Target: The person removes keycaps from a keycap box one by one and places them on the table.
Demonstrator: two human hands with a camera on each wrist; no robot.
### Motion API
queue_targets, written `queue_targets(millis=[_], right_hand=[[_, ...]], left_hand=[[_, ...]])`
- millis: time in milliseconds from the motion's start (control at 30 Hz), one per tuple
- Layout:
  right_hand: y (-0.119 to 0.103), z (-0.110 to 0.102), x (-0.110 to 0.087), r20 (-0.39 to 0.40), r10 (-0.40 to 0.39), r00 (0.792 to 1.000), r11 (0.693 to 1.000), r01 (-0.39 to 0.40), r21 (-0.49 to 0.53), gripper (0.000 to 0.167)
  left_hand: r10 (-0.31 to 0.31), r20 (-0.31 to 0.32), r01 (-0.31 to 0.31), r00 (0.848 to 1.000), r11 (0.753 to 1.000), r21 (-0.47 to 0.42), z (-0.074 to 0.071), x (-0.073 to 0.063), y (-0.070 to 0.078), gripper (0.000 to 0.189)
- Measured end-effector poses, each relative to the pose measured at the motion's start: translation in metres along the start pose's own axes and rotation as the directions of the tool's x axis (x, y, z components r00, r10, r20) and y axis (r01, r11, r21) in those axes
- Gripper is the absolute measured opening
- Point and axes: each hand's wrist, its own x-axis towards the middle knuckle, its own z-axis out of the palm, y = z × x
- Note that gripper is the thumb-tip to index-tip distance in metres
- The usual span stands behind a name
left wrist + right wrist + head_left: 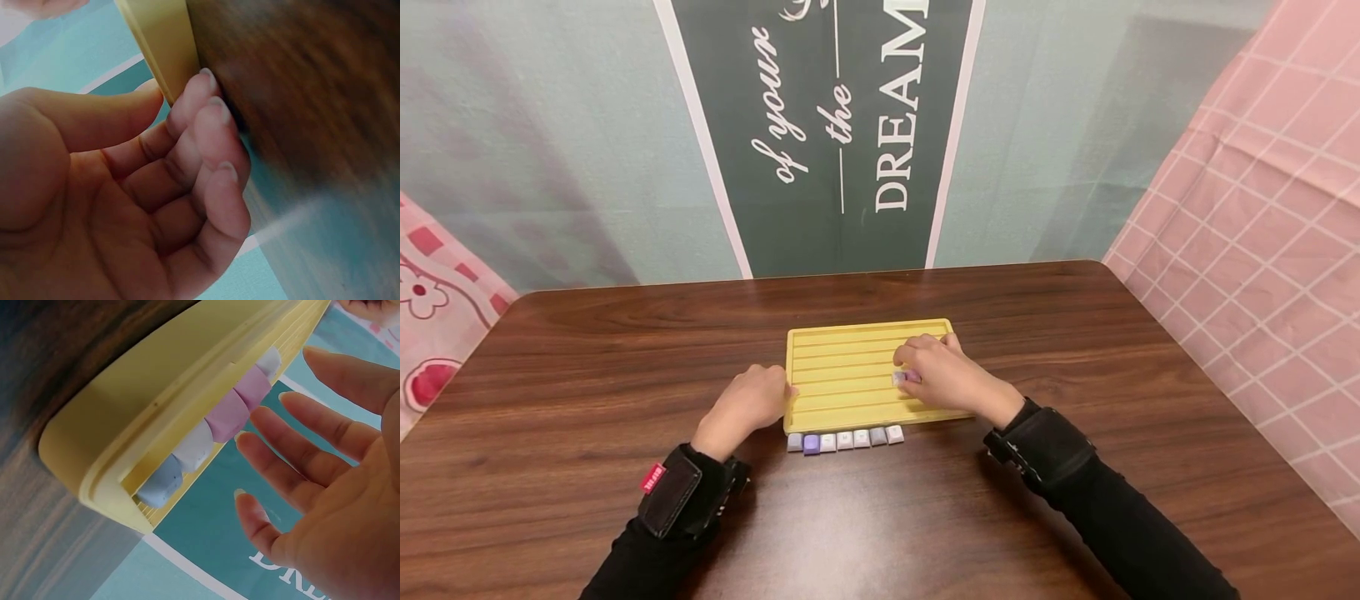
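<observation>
A shallow yellow tray (842,364) with ridged rows lies on the table. My left hand (756,395) grips its left edge, with the thumb (125,115) on the rim and the fingers curled against the side wall. My right hand (942,372) is over the tray's right part, its fingers loosely bent and spread apart. Beside those fingers several keycaps sit side by side along one row: a blue-grey keycap (161,481), a white keycap (195,447), pink keycaps (227,417) and another pale one. In the head view the right hand hides part of this row.
Several loose keycaps, including a purple keycap (812,444) and a grey keycap (878,436), line up on the wooden table (865,525) along the tray's near edge. Behind the table hangs a printed curtain (842,133); pink cloth (1262,208) hangs at the right.
</observation>
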Motion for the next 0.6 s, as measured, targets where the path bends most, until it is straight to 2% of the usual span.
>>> queue_targets(millis=[300,600], right_hand=[[0.0021,0.0042,0.0059,0.027,0.016,1.0,1.0,-0.015,-0.009,0.008],[0.0035,0.0055,0.0084,0.038,0.015,0.999,1.0,-0.015,-0.009,0.01]], left_hand=[[0.01,-0.001,-0.01,1.0,1.0,0.004,0.0005,0.0003,-0.0006,0.023],[0.02,-0.006,-0.02,1.0,1.0,0.012,0.0006,0.0001,-0.0005,0.024]])
